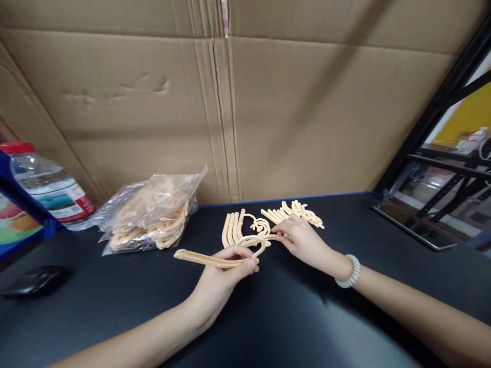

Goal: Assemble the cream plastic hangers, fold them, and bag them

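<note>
Left hand: fingers clamped on a beige, curved plastic hanger, centre of the scene.
Right hand: fingertips pinched on the hanger's right end.
Black tabletop: loose beige hanger pieces lie beyond, right of a clear plastic bag.

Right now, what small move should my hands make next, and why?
I'd probably hold your left hand steady and ease your right hand slightly rightward: the left pinches a curved, beige, hooked plastic-looking piece, the right a slim beige strip appearing to meet it. I can't tell whether they join; that might show it.
</note>
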`<state>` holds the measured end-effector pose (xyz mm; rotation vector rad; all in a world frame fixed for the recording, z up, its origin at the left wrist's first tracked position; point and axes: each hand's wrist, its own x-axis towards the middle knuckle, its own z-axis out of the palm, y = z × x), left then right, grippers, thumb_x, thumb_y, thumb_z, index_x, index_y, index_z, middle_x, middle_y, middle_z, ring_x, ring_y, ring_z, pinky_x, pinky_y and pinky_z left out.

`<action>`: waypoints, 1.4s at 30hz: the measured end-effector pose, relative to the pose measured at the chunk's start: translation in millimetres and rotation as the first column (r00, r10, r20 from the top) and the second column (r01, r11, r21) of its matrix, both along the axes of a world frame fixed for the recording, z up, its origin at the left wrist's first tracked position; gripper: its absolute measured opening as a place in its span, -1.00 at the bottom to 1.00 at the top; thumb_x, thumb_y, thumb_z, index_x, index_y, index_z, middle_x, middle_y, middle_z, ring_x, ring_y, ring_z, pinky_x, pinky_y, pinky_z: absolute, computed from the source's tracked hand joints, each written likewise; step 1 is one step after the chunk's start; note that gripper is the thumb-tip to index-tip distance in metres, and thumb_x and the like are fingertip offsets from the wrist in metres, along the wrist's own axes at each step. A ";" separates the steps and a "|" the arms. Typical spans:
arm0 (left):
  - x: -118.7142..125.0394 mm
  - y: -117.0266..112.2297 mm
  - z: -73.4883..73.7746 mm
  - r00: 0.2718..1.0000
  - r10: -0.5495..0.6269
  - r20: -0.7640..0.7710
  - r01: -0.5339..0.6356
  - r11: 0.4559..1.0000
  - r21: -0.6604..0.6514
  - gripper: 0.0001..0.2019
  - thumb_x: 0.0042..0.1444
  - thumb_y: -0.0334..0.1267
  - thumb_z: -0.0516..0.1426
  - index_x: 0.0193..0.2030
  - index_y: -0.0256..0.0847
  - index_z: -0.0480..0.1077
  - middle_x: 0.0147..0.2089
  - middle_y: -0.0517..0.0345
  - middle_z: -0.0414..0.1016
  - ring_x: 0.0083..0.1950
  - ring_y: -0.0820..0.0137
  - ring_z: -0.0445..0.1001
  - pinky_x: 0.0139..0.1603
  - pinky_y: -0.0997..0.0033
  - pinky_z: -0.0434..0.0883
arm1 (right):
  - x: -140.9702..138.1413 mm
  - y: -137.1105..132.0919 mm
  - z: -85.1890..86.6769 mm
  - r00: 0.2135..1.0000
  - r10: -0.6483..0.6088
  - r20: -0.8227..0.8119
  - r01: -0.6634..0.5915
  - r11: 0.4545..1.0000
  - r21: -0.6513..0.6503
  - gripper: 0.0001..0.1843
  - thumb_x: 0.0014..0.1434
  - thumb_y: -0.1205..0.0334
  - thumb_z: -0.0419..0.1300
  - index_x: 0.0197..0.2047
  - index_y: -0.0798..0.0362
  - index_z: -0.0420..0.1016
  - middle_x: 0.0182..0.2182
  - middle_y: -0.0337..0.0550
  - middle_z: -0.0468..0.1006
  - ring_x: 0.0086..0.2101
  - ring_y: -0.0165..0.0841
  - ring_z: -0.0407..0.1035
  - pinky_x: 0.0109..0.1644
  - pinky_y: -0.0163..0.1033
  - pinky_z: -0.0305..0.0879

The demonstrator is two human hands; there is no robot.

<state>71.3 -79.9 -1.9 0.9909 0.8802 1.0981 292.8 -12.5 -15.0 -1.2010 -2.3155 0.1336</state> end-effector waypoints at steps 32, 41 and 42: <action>-1.8 -0.1 0.3 0.998 -0.067 0.012 0.067 0.997 0.043 -0.81 -0.21 -0.34 0.43 -0.49 -0.27 0.51 -0.44 0.14 0.59 -0.38 0.41 0.51 -0.23 0.43 0.42 | -30.2 -49.2 22.7 0.518 -0.092 -0.850 -0.598 0.672 -0.437 -0.86 0.10 0.21 0.32 -0.27 0.06 0.51 -0.37 -0.23 0.57 -0.39 -0.42 0.48 -0.22 -0.26 0.47; 3.2 -7.7 -0.7 0.999 0.019 0.036 -0.021 0.999 0.048 -0.80 -0.17 -0.34 0.42 -0.48 -0.25 0.48 -0.46 0.21 0.56 -0.36 0.42 0.51 -0.24 0.46 0.42 | -37.7 -61.5 19.7 0.568 -0.035 -0.822 -0.504 0.775 -0.381 -0.93 0.13 0.23 0.28 -0.35 0.02 0.48 -0.42 -0.23 0.57 -0.37 -0.36 0.50 -0.21 -0.20 0.49; 3.6 -8.5 -0.8 0.998 0.042 0.036 -0.044 0.998 0.045 -0.80 -0.16 -0.34 0.42 -0.48 -0.26 0.48 -0.46 0.21 0.55 -0.35 0.43 0.51 -0.22 0.46 0.42 | -38.5 -63.4 18.9 0.574 -0.036 -0.818 -0.480 0.795 -0.372 -0.91 0.12 0.23 0.30 -0.35 0.02 0.48 -0.41 -0.22 0.58 -0.37 -0.35 0.51 -0.20 -0.20 0.50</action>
